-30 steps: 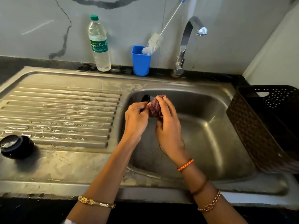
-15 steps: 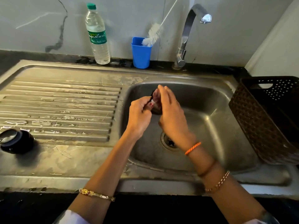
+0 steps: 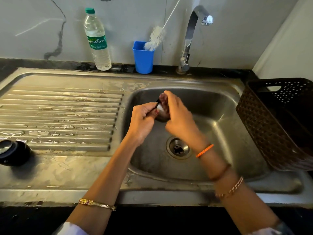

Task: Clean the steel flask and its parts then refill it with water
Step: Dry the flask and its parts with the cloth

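Flask part, a small dark and steel piece, sits between both hands over the sink, above and left of the drain. The left hand grips its left side, fingers curled round it. The right hand wraps it from the right with a reddish scrubber, apparently scouring. Blur hides its long axis. The tap stands behind, to the right.

Steel sink unit set in a dark counter: black flask lid on the drainboard, water bottle and blue cup along the back ledge, brown basket at the right rim.
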